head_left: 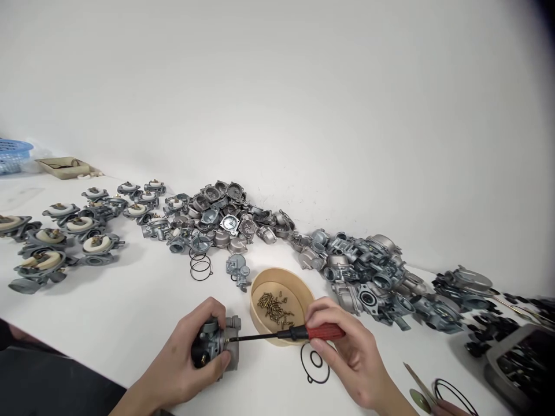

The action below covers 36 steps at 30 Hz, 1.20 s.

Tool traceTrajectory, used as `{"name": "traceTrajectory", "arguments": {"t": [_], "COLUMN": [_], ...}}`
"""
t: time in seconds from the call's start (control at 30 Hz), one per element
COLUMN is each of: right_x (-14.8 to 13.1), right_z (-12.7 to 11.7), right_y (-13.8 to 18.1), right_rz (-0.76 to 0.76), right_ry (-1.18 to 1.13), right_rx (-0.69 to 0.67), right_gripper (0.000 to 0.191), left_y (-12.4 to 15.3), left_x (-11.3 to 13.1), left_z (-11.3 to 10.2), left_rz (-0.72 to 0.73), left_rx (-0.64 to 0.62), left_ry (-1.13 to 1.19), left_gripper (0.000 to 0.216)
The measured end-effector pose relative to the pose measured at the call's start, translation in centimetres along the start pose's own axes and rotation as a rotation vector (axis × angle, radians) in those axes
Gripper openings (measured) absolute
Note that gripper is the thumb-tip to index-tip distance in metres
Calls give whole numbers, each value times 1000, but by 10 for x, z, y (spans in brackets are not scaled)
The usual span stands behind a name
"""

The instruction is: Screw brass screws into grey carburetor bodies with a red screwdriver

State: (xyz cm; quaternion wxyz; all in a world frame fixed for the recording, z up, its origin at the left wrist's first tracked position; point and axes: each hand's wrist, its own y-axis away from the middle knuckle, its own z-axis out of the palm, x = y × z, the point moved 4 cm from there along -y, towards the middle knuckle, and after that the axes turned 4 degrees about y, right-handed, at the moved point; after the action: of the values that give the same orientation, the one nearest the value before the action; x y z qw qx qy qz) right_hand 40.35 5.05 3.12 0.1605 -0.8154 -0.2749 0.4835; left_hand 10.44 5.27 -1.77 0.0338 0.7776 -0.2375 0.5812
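My left hand (186, 358) is wrapped round a grey metal carburetor (232, 348) just above the white table. In my right hand (347, 352) is a screwdriver (325, 331) with a red and black handle, held nearly level. Its dark shaft points left, and the tip meets a small brass screw (226, 341) on the carburetor's side. Behind the shaft stands a round tan tub (282, 276) with many small brass screws (273, 306) in it. A black rubber gasket ring (315, 381) and a smaller ring lie below the screwdriver handle.
Carburetor bodies with white floats (43, 260) cover the left side. Metal float bowls (212, 216) are heaped at the back, assembled carburetors (368, 266) at right. Thin black rings (200, 267) lie mid-table. Another person's fingers (446, 408) and a grey bin (511, 352) are lower right.
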Motion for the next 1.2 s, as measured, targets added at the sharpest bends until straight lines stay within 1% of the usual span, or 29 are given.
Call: {"name": "traceTrajectory", "arguments": {"t": [0.13, 0.3, 0.4, 0.47, 0.57, 0.63, 0.7, 0.8, 0.9, 0.97, 1.03, 1.1, 1.2], "right_x": [6, 13, 13, 10, 3, 1, 2, 4, 4, 3, 2, 3, 6], "right_z": [0, 4, 3, 4, 6, 6, 6, 5, 5, 6, 7, 7, 6], "right_y": [1, 5, 3, 2, 1, 1, 1, -1, -3, -3, -1, 0, 0], "right_rz": [30, 77, 78, 64, 56, 72, 91, 81, 25, -14, -32, -27, -11], "right_ry": [55, -39, 22, 75, 35, -17, -34, 16, 102, 146, 165, 165, 159], "right_rx": [20, -22, 9, 5, -32, -45, -40, 0, 30, 35, 44, 65, 87], "right_gripper": [24, 17, 21, 24, 17, 13, 12, 12, 8, 5, 6, 7, 9], "left_y": [1, 1, 0, 1, 1, 1, 0, -3, -5, -5, -4, -2, 5], "left_x": [2, -1, -2, -4, -6, -6, -4, -6, -13, -16, -15, -12, -13], "left_z": [1, 0, -2, -3, -4, -4, -5, -7, -10, -12, -13, -11, -8], "left_rz": [25, 16, 5, -30, -91, -100, -81, -61, -89, -111, -113, -113, -197], "left_rx": [8, 2, -15, -27, -41, -40, -16, 64, 156, 184, 151, 67, -69], "left_ry": [-39, -43, -12, 6, 24, 29, 32, 47, 58, 63, 67, 64, 65], "left_gripper": [21, 22, 26, 29, 34, 35, 36, 35, 34, 36, 34, 38, 67]}}
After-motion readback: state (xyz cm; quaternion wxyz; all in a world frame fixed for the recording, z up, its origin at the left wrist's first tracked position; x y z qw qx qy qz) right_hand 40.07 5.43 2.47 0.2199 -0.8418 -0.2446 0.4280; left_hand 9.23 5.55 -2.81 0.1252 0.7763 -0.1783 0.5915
